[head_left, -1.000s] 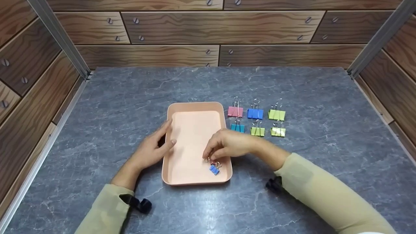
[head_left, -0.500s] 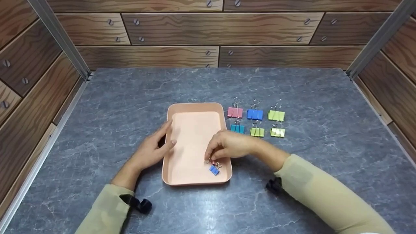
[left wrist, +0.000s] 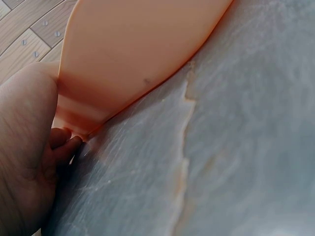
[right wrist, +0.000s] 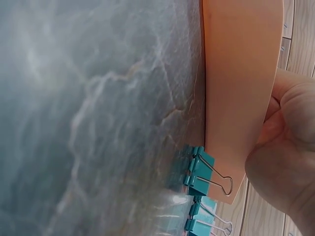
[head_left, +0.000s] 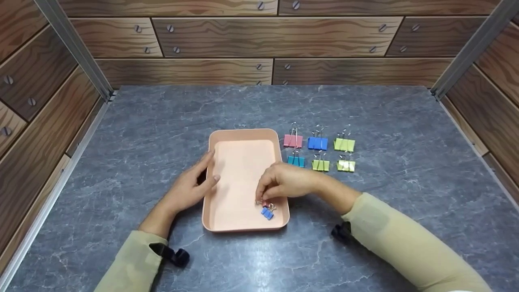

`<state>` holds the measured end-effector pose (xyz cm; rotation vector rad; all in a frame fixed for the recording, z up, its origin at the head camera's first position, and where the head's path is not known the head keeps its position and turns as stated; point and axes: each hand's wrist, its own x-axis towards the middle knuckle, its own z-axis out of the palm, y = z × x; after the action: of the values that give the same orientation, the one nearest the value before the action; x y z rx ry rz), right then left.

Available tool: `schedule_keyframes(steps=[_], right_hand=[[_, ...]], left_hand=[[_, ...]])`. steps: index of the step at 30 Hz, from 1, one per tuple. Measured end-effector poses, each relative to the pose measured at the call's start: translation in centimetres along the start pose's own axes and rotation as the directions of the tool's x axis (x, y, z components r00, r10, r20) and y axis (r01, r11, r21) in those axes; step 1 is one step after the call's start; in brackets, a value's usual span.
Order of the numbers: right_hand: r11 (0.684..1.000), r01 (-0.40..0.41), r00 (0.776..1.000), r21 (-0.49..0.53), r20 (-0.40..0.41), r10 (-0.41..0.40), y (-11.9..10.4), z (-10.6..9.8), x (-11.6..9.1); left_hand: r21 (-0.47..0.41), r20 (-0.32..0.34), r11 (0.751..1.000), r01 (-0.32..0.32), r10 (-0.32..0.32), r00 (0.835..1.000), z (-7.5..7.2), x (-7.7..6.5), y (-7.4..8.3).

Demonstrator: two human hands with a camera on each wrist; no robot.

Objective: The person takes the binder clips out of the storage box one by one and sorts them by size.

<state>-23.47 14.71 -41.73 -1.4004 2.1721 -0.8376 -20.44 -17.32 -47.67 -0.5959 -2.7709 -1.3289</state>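
A shallow peach tray [head_left: 239, 219] lies lengthwise in front of me. My left hand [head_left: 184, 188] holds its left wall, the thumb over the rim; in the left wrist view, fingers curl against the wall's lower outside. My right hand [head_left: 286, 180] reaches over the right wall, fingertips pinching a small red binder clip [head_left: 265, 203] near the tray floor. Fingers hide most of this clip. Right beside it lies a small blue binder clip [head_left: 267, 213]. In the right wrist view the tray wall [right wrist: 238, 73] hides the fingertips.
Larger binder clips stand in two rows right of the tray: pink [head_left: 292, 141], blue [head_left: 317, 143] and lime [head_left: 344, 144] behind, teal [head_left: 296, 161] and two yellow-green ones [head_left: 320, 165] in front. The grey marbled table [head_left: 162, 113] ends at wood-patterned walls [head_left: 275, 36].
The right fingertips have shifted very slightly at the small red clip. The left hand and tray stay in place, and the rows of larger clips are unchanged.
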Motion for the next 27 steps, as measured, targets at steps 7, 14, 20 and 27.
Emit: schedule_keyframes(steps=[7,14,20,27], right_hand=[[0.993,-0.048,0.999,0.111,-0.002,0.049,-0.1,0.0,0.1],[0.971,-0.113,0.989,0.212,-0.069,0.13,-0.4,0.1,0.0],[0.961,-0.117,0.967,0.251,-0.192,0.168,-0.7,0.1,-0.1],[0.968,-0.09,0.939,0.235,-0.303,0.161,-1.7,-1.2,-0.7]], left_hand=[[0.001,-0.002,1.0,0.009,-0.009,1.0,0.0,0.0,0.0],[-0.003,0.003,1.0,0.008,-0.008,1.0,0.0,0.0,0.1],[-0.011,0.003,1.0,0.016,-0.016,1.0,-0.1,0.0,0.2],[-0.012,0.006,1.0,0.028,-0.028,1.0,-0.1,-0.1,0.2]])
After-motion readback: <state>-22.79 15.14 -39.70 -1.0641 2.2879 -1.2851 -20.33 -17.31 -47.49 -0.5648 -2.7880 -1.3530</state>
